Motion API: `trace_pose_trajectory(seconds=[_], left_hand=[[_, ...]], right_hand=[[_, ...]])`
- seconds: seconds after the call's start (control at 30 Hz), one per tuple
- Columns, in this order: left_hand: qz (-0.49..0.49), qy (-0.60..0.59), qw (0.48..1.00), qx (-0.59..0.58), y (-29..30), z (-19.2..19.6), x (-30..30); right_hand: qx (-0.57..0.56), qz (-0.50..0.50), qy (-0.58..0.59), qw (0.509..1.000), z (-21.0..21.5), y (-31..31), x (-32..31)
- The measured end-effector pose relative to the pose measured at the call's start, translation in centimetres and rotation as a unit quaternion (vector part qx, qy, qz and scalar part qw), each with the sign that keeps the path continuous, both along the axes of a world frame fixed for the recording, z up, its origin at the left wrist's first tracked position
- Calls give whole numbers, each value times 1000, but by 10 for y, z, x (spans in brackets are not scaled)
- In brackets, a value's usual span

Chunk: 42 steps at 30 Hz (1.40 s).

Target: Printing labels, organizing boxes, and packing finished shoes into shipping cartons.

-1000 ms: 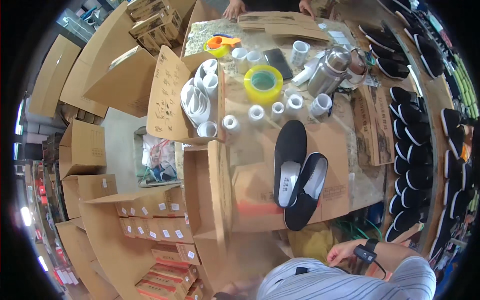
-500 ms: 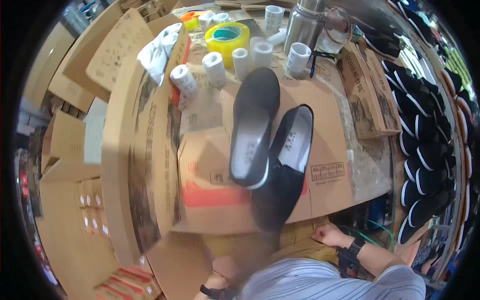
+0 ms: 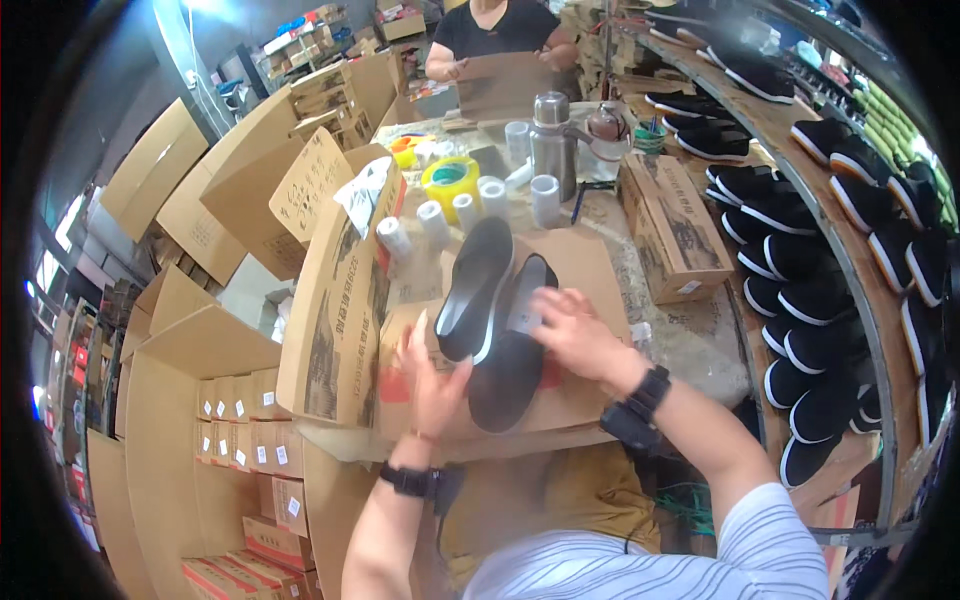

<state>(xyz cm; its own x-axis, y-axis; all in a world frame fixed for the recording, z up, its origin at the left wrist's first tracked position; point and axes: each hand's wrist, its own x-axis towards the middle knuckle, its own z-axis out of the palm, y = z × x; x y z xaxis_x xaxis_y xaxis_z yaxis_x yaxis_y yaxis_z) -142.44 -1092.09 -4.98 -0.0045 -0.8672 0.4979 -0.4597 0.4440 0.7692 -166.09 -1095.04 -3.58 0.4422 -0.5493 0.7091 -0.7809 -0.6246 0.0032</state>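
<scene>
Two black slip-on shoes with pale insides lie side by side on a flat cardboard sheet [image 3: 590,250]. The left shoe [image 3: 485,255] points its toe away from me, and the right shoe [image 3: 503,390] points its toe toward me. My left hand [image 3: 433,390] is open at the left shoe's heel, thumb and fingers spread; whether it touches the shoe is unclear. My right hand [image 3: 578,335] is over the right shoe's opening, its fingers smeared by motion beside a pale patch inside. I cannot tell whether it grips anything.
Behind the shoes stand several white rolls [image 3: 433,220], yellow tape [image 3: 450,180] and a steel flask [image 3: 553,150]. A closed shoebox [image 3: 675,230] is at right, an open shoebox [image 3: 340,310] at left. Shelves of black shoes [image 3: 815,295] line the right. Across the table, another person [image 3: 497,30] holds cardboard.
Both hands have come up from the table's near edge to the shoes. The view has tilted up, bringing the other person into sight. The shoes still lie on the cardboard.
</scene>
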Motion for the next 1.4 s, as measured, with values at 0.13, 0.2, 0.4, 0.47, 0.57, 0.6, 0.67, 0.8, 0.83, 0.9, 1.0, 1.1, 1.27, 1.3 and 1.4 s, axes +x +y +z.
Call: trace_pose_trajectory(seconds=[0.13, 0.2, 0.4, 0.47, 0.57, 0.6, 0.67, 0.8, 0.83, 0.9, 1.0, 1.1, 1.27, 1.3, 1.4], left_hand=[[-43, -121, 990, 58, -39, -26, 20], [-60, -107, 991, 50, -47, -35, 27], [-97, 233, 968, -4, -19, 10, -2], [-31, 141, 988, -52, -13, -6, 7], [-22, 94, 995, -12, 4, -11, 5], [-12, 73, 997, 25, 6, -10, 4], [-25, 46, 998, 17, 9, -6, -1], [-123, -46, 989, -64, 13, 7, -8], [-188, -92, 975, -78, 15, 11, -14], [-254, -148, 954, -58, 16, -9, -25], [-246, -249, 935, -54, 19, -5, -48], [-281, -164, 945, -23, 13, -8, -56], [-151, -68, 977, -136, 40, 32, -13], [-56, -48, 973, -218, 53, 27, 13], [201, -63, 912, -352, 69, -4, 144]], right_hand=[[85, 125, 159, 976, 8, -2, -13], [77, 125, 148, 978, 32, 17, -28], [206, 6, -29, 978, 63, 54, -52], [202, 2, -69, 977, 67, 54, -45], [211, -14, -134, 968, 68, 55, -44], [220, -17, -159, 962, 68, 53, -44], [219, -25, -193, 956, 70, 51, -48], [194, -79, -304, 929, 62, 28, -59], [158, -98, -345, 920, 56, 21, -58], [157, -80, -319, 931, 43, 7, -17], [376, -121, -119, 911, 0, -3, 38], [454, -149, -91, 874, -7, -15, 32], [339, -88, -171, 921, 20, 22, -42], [346, -65, -181, 918, 23, 40, -60], [348, -83, -198, 913, 31, 106, -108]])
